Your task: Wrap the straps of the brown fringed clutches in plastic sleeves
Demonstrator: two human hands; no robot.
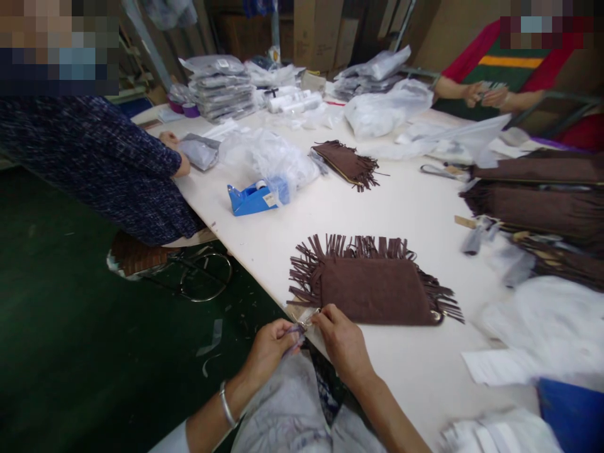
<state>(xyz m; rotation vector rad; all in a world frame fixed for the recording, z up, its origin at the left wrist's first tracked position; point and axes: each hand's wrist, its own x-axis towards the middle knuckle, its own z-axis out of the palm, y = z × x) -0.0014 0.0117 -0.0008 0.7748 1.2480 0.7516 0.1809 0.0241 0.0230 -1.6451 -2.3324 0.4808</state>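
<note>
A dark brown fringed pouch point(372, 289) lies flat near the table's edge, just beyond my hands. Closed around a small strip of greyish-purple wrapping point(296, 335) is my left hand point(270, 347), which wears a bracelet on its wrist. My right hand point(343, 343) pinches a thin, silvery metal piece point(309, 319) by the pouch's near left corner; it looks like a clasp or ring, but its details are too small to tell. Both hands are close together over the table edge. At the pouch's right corner a metal ring point(436, 316) shows.
A blue tape dispenser point(255, 200) and another fringed pouch point(343, 160) lie farther in. More brown pouches point(542, 204) are piled at right. Bagged goods point(221, 88) stand stacked behind. One person point(99, 157) is at left, another point(500, 82) across the table. A stool point(136, 255) stands left.
</note>
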